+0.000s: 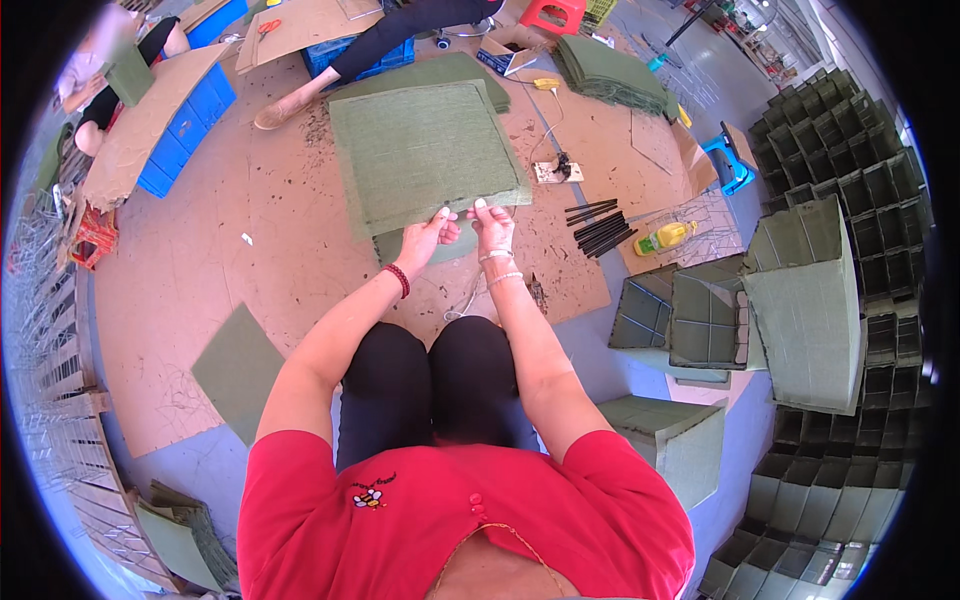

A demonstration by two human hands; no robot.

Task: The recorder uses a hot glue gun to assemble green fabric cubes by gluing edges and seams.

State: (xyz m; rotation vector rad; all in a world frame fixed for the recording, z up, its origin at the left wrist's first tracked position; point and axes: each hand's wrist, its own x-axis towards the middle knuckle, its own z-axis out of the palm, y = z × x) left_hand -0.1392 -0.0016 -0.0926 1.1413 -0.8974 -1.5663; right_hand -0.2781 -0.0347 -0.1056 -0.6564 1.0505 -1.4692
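Observation:
A large square green felt panel (425, 150) lies on brown cardboard sheets (250, 230) on the floor in front of my knees. My left hand (428, 235) pinches its near edge, with a red bead bracelet on the wrist. Right beside it, my right hand (493, 226) grips the same near edge, with a pale bracelet on the wrist. A smaller green felt piece (392, 245) pokes out from under the panel near my left hand.
Black sticks (598, 228) and a yellow bottle (665, 237) lie to the right. Green felt boxes (800, 290) are stacked along the right side. A felt square (238, 370) lies at left. Another person's leg (340, 70) and blue crates (185, 130) are beyond the panel.

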